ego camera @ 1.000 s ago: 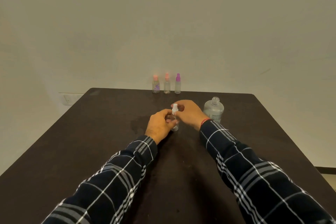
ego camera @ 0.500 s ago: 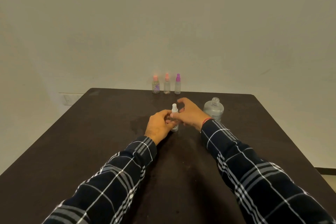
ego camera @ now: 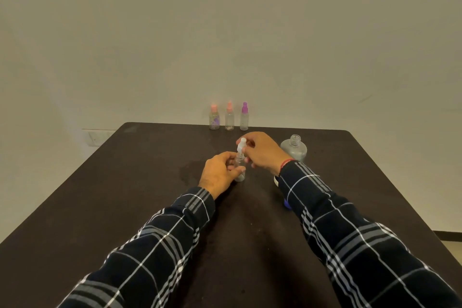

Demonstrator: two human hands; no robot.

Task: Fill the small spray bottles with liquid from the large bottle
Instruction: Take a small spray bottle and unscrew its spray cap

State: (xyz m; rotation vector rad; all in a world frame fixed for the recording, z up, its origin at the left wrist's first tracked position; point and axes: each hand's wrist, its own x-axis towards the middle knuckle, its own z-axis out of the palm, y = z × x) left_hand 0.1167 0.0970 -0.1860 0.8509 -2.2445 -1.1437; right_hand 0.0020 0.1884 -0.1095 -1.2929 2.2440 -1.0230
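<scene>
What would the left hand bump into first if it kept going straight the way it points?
The left hand grips the small clear bottle, so that comes first. Just past it, probably the right hand, which pinches the white spray top above the bottle's neck; depth is hard to judge.

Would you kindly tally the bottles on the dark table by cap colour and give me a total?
Small clear plastic spray bottles with orange caps: 2
Small clear plastic spray bottle with purple cap: 1
Small clear plastic spray bottle with white top: 1
Large clear plastic bottle without cap: 1
Total: 5
</scene>
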